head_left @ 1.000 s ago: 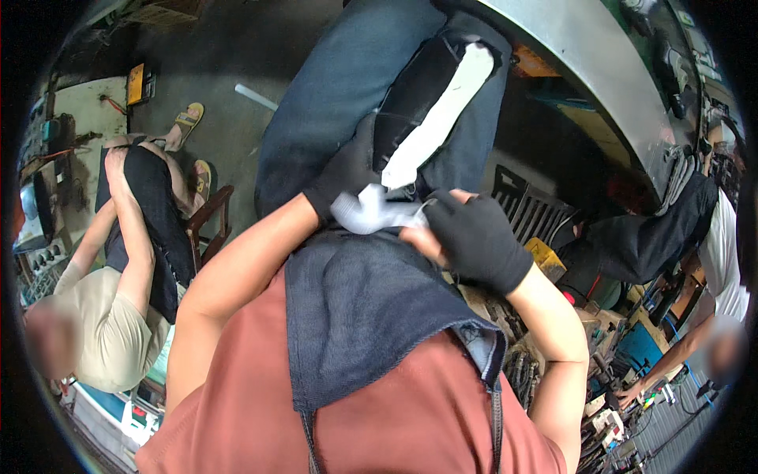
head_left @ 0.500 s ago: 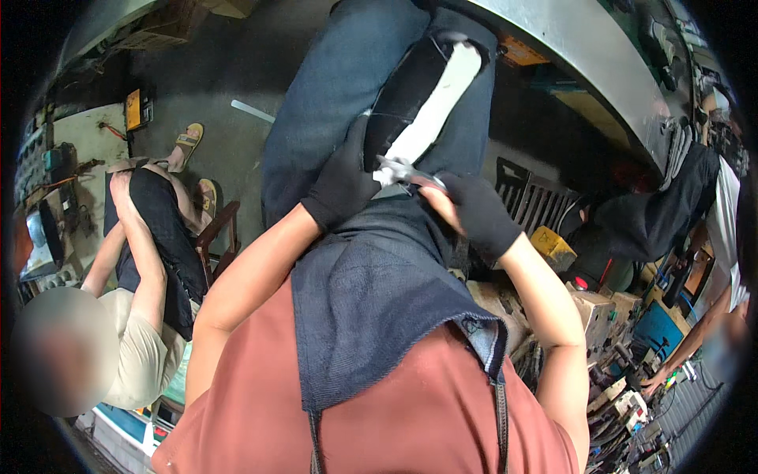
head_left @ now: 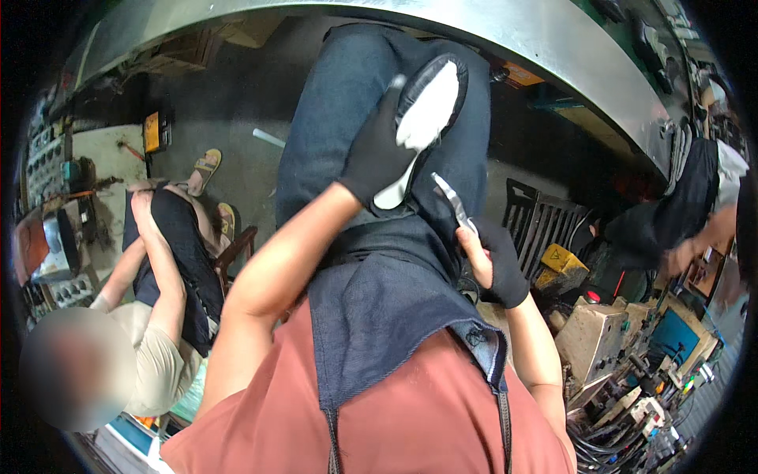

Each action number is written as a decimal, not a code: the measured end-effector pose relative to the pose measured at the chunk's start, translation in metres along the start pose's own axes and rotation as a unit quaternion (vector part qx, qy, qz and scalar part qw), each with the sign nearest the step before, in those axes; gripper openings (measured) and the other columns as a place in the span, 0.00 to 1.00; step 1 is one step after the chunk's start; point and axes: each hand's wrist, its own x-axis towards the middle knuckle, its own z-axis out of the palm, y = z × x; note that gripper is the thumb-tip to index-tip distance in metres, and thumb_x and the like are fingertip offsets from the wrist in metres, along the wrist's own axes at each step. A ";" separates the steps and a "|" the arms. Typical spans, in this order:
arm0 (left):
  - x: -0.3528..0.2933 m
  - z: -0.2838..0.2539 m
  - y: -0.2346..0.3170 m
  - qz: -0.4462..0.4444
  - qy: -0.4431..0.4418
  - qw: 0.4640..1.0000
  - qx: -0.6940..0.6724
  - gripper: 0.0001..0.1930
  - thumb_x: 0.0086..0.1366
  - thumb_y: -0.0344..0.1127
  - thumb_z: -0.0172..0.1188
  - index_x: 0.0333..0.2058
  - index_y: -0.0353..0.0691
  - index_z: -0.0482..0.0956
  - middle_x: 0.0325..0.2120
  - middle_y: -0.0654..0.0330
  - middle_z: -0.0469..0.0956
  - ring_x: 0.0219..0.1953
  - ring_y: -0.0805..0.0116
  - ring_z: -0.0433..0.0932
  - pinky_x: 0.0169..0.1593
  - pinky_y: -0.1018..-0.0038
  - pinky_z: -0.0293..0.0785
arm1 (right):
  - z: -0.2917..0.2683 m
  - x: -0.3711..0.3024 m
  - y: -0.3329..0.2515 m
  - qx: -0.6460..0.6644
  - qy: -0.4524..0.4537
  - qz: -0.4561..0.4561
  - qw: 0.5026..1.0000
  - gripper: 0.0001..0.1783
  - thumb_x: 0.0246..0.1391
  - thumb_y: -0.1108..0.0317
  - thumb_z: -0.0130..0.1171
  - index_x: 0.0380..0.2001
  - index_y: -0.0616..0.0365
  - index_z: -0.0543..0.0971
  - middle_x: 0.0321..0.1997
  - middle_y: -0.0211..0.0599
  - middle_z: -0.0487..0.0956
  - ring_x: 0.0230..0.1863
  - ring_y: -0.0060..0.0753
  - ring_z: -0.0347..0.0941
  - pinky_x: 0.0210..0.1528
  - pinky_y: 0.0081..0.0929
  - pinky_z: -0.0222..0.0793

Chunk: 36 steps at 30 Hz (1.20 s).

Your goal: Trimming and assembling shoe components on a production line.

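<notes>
My left hand (head_left: 374, 155), in a black glove, is wrapped round a black shoe (head_left: 433, 110) held above my lap. The shoe's underside faces up, with a white bottom at the forefoot and a pale heel part nearer to me; black upper edges ring it. In my right hand (head_left: 499, 262), gloved in black with the thumb bare, is a pair of metal pliers (head_left: 454, 204). Their jaws point away from me, right of the heel and apart from the shoe. My palm hides most of the pliers' handles.
A metal bench edge (head_left: 505, 35) curves across ahead of my knees. On the left a person sits on a wooden chair (head_left: 241, 249). To the right are a slatted dark chair (head_left: 541, 213), a yellow box (head_left: 560, 267) and machinery (head_left: 596, 340). Another person is at far right.
The pliers have come off the shoe's near end and moved right, toward me. My left hand has shifted forward along the shoe, which is now turned and tilted differently.
</notes>
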 end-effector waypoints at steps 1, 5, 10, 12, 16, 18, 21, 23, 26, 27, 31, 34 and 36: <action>-0.006 0.006 -0.009 -0.097 -0.044 0.994 -0.023 0.41 0.59 0.46 0.68 0.66 0.36 0.60 0.64 0.40 0.64 0.65 0.41 0.66 0.64 0.59 0.65 | 0.002 0.001 -0.003 0.008 -0.004 -0.018 1.000 0.18 0.64 0.56 0.55 0.29 0.62 0.75 0.20 0.42 0.70 0.22 0.36 0.65 0.28 0.33 0.62; -0.002 -0.011 -0.043 -0.004 -0.127 0.991 0.041 0.24 0.68 0.45 0.59 0.56 0.35 0.75 0.48 0.41 0.79 0.50 0.47 0.80 0.53 0.64 0.75 | 0.005 -0.001 0.001 0.045 -0.057 0.157 0.985 0.22 0.66 0.51 0.52 0.31 0.63 0.76 0.20 0.41 0.67 0.23 0.28 0.63 0.28 0.31 0.62; 0.006 0.000 -0.049 -0.002 -0.101 0.987 0.126 0.19 0.66 0.43 0.61 0.50 0.36 0.80 0.43 0.44 0.82 0.47 0.49 0.82 0.50 0.66 0.76 | 0.008 0.002 0.015 0.055 -0.008 0.118 0.992 0.26 0.67 0.46 0.51 0.35 0.62 0.77 0.22 0.36 0.71 0.26 0.25 0.65 0.31 0.29 0.65; 0.006 0.009 -0.053 0.019 -0.077 0.992 0.095 0.20 0.65 0.40 0.62 0.52 0.36 0.78 0.44 0.42 0.81 0.47 0.48 0.82 0.49 0.65 0.77 | 0.003 0.009 0.011 0.065 -0.020 0.130 0.989 0.25 0.67 0.46 0.51 0.36 0.62 0.77 0.23 0.37 0.72 0.27 0.25 0.66 0.32 0.28 0.66; -0.011 0.016 -0.057 0.046 -0.025 0.998 -0.038 0.27 0.64 0.36 0.61 0.60 0.33 0.70 0.50 0.38 0.77 0.51 0.48 0.80 0.52 0.65 0.76 | -0.018 0.028 -0.011 0.009 -0.047 0.100 0.994 0.27 0.67 0.44 0.49 0.37 0.61 0.77 0.24 0.38 0.74 0.27 0.25 0.68 0.32 0.28 0.66; -0.030 0.021 -0.054 -0.052 -0.077 0.978 -0.188 0.34 0.62 0.35 0.64 0.64 0.27 0.63 0.58 0.38 0.72 0.62 0.52 0.72 0.63 0.68 0.67 | -0.030 0.043 -0.022 -0.048 -0.113 0.126 0.984 0.26 0.66 0.45 0.50 0.35 0.61 0.78 0.22 0.39 0.73 0.25 0.27 0.67 0.31 0.30 0.65; -0.069 0.030 -0.051 0.083 -0.090 0.992 -0.045 0.52 0.57 0.44 0.70 0.69 0.24 0.46 0.65 0.33 0.59 0.69 0.44 0.59 0.69 0.64 0.58 | -0.043 0.064 -0.033 -0.102 -0.150 -0.016 0.983 0.27 0.65 0.45 0.50 0.31 0.62 0.79 0.21 0.45 0.75 0.22 0.38 0.71 0.29 0.37 0.67; -0.083 0.034 -0.058 0.057 -0.121 0.990 -0.035 0.53 0.58 0.43 0.69 0.69 0.23 0.42 0.67 0.31 0.54 0.69 0.43 0.58 0.68 0.64 0.58 | -0.044 0.076 -0.037 -0.255 -0.126 -0.166 0.944 0.27 0.64 0.47 0.49 0.32 0.63 0.81 0.26 0.53 0.79 0.26 0.52 0.77 0.31 0.45 0.71; -0.086 0.040 -0.070 0.028 -0.121 0.992 -0.035 0.51 0.59 0.39 0.67 0.69 0.23 0.41 0.65 0.30 0.57 0.66 0.41 0.63 0.64 0.63 0.63 | -0.043 0.101 -0.039 -0.403 -0.153 -0.113 0.895 0.28 0.63 0.45 0.49 0.31 0.62 0.81 0.30 0.53 0.81 0.31 0.57 0.79 0.34 0.49 0.75; -0.079 0.041 -0.075 -0.013 -0.150 0.988 -0.041 0.51 0.60 0.39 0.67 0.69 0.23 0.40 0.65 0.30 0.58 0.65 0.41 0.65 0.63 0.62 0.65 | -0.044 0.111 -0.037 -0.413 -0.157 -0.114 0.890 0.28 0.63 0.44 0.50 0.30 0.62 0.81 0.29 0.52 0.81 0.31 0.56 0.79 0.34 0.48 0.75; -0.060 0.049 -0.083 -0.019 -0.132 0.990 -0.046 0.47 0.64 0.37 0.62 0.70 0.27 0.39 0.63 0.36 0.63 0.59 0.45 0.72 0.59 0.63 0.69 | -0.052 0.141 -0.021 -0.447 -0.138 -0.312 0.827 0.24 0.61 0.44 0.55 0.27 0.55 0.78 0.23 0.43 0.78 0.25 0.52 0.78 0.26 0.42 0.72; -0.053 0.055 -0.088 -0.151 -0.177 0.957 -0.176 0.36 0.71 0.41 0.50 0.69 0.29 0.46 0.62 0.42 0.66 0.61 0.53 0.69 0.63 0.65 0.65 | -0.062 0.144 -0.011 -0.378 -0.169 -0.341 0.844 0.27 0.63 0.42 0.52 0.28 0.57 0.79 0.23 0.42 0.80 0.24 0.45 0.80 0.27 0.38 0.74; -0.054 0.064 -0.091 -0.109 -0.093 0.979 -0.148 0.30 0.76 0.45 0.42 0.68 0.30 0.53 0.61 0.46 0.67 0.63 0.58 0.66 0.65 0.67 0.61 | -0.071 0.149 -0.015 -0.211 -0.355 -0.004 0.911 0.32 0.65 0.40 0.47 0.32 0.61 0.80 0.24 0.45 0.81 0.25 0.40 0.82 0.27 0.35 0.76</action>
